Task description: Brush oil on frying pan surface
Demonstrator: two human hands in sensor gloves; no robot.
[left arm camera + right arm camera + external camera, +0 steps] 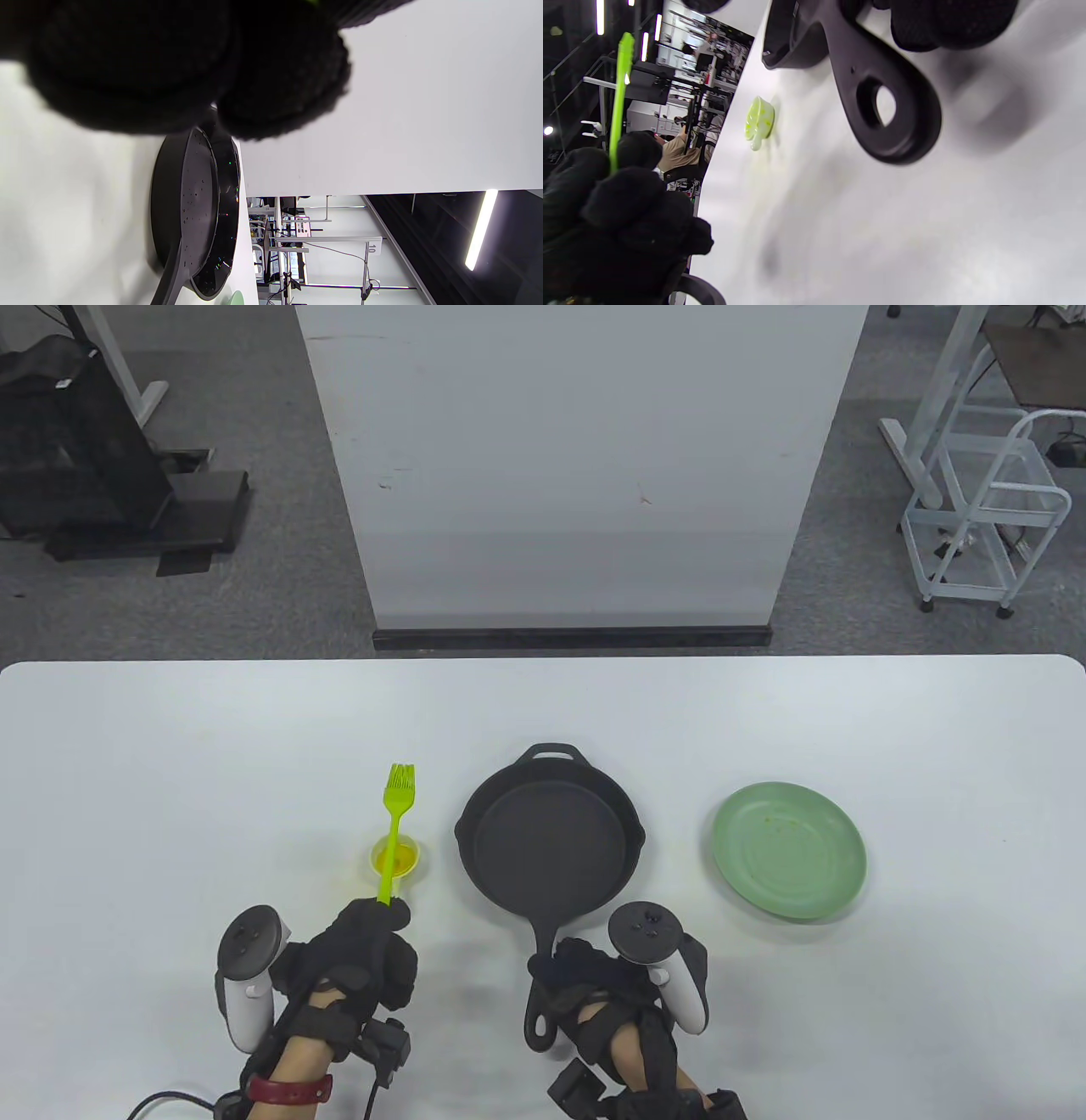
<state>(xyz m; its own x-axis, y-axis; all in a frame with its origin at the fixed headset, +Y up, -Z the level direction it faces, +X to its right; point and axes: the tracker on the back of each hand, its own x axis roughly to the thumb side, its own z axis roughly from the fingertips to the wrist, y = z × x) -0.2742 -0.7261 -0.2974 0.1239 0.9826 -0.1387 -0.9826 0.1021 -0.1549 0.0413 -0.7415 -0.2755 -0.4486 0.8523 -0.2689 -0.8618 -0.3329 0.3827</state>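
Table view: left hand (361, 954) grips slim green brush (394, 823); round black pan (550, 840)

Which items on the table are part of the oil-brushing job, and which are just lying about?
In use: green brush held by left hand; oil dish; frying pan, handle gripped by right hand.
Idle: green plate, right of the pan.

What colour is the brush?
Bright lime green; the brush shows best in the table view.

Black frying pan (550, 833) lies flat, green brush (394, 823) raised beside it.
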